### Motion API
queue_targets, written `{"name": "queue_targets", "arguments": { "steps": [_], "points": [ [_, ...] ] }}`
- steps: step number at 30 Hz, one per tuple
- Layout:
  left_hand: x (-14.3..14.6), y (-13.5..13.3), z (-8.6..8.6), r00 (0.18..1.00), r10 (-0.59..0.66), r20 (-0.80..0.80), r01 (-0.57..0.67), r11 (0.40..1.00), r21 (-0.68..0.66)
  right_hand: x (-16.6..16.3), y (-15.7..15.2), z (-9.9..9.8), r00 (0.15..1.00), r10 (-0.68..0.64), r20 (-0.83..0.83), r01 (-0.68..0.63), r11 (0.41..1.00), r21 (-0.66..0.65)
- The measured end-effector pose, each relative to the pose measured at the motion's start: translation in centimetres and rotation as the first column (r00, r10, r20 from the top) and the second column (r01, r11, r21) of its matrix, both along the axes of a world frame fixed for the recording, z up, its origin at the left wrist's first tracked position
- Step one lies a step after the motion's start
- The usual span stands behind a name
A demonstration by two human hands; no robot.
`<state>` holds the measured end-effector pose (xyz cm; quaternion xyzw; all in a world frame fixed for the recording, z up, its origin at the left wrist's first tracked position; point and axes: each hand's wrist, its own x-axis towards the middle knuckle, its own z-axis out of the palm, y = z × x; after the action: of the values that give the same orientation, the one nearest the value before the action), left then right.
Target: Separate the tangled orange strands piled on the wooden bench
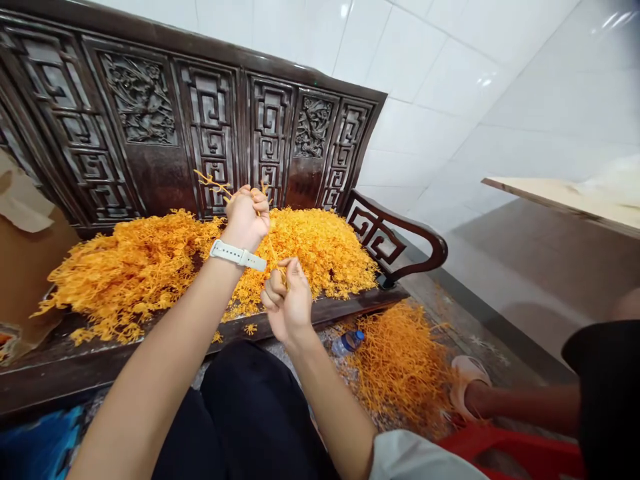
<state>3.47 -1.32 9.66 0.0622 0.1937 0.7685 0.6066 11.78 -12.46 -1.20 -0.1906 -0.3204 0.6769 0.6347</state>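
My left hand (246,215), with a white watch on the wrist, is raised in a fist closed around orange plastic sprigs (214,183) that stick out to the left. Below and to the right, my right hand (286,301) pinches an orange stem that runs up toward the left fist. Behind both hands a big heap of the same orange sprigs (150,263) covers the seat of a dark carved wooden bench (165,127).
A second orange pile (400,363) lies on the floor by a plastic bottle (349,342). Another person's leg and pale slipper (467,383) are at right, over a red bin (520,450). A cardboard box (25,260) stands left, a wooden board (565,200) right.
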Motion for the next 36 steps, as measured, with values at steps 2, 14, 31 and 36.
{"name": "queue_targets", "arguments": {
  "steps": [2, 14, 31, 36],
  "points": [
    [-0.9, 0.0, 0.0, 0.999, -0.021, 0.034, 0.021, 1.000, 0.015, -0.2, 0.1, 0.3, 0.949, 0.240, -0.205, -0.265, 0.958, -0.107],
    [-9.9, -1.1, 3.3, 0.996, 0.081, -0.043, -0.063, 0.945, 0.322, -0.7, -6.9, -6.6, 0.639, 0.612, 0.466, -0.641, 0.758, -0.118],
    [-2.9, -0.7, 0.6, 0.975, 0.103, -0.197, -0.050, 0.965, 0.258, 1.3, 1.8, 0.6, 0.934, -0.045, 0.354, -0.023, 0.982, 0.185],
    [-1.2, -0.9, 0.3, 0.957, 0.192, -0.216, -0.129, 0.952, 0.277, -0.8, 0.6, 1.7, 0.874, -0.279, 0.397, 0.196, 0.951, 0.238]
  ]
}}
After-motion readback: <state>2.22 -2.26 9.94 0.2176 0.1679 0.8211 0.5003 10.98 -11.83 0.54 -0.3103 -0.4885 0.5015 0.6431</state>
